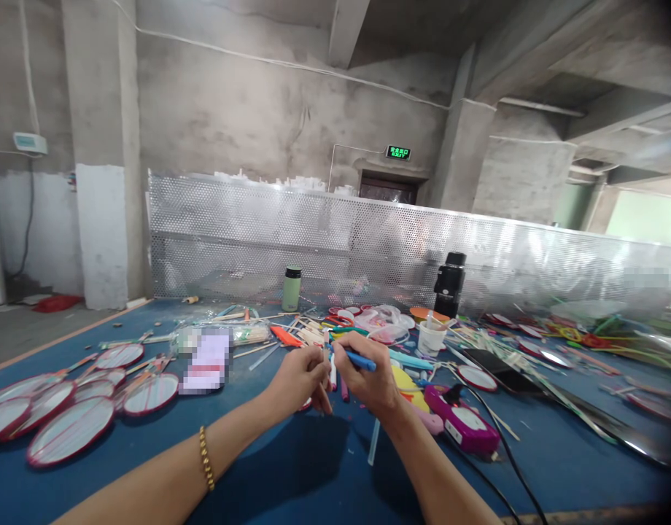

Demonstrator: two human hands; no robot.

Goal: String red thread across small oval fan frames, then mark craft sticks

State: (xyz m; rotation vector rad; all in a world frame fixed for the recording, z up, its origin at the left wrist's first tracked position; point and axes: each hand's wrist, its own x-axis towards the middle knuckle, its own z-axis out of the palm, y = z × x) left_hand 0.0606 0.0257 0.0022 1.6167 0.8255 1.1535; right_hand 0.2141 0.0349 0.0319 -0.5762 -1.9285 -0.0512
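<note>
Your right hand (368,375) has its fingers closed around a blue pen (360,359), held above the blue surface (292,474). Your left hand (300,375) meets it, fingers pinched narrowly on something too small to tell; a magenta device (462,423) lies just right.
</note>
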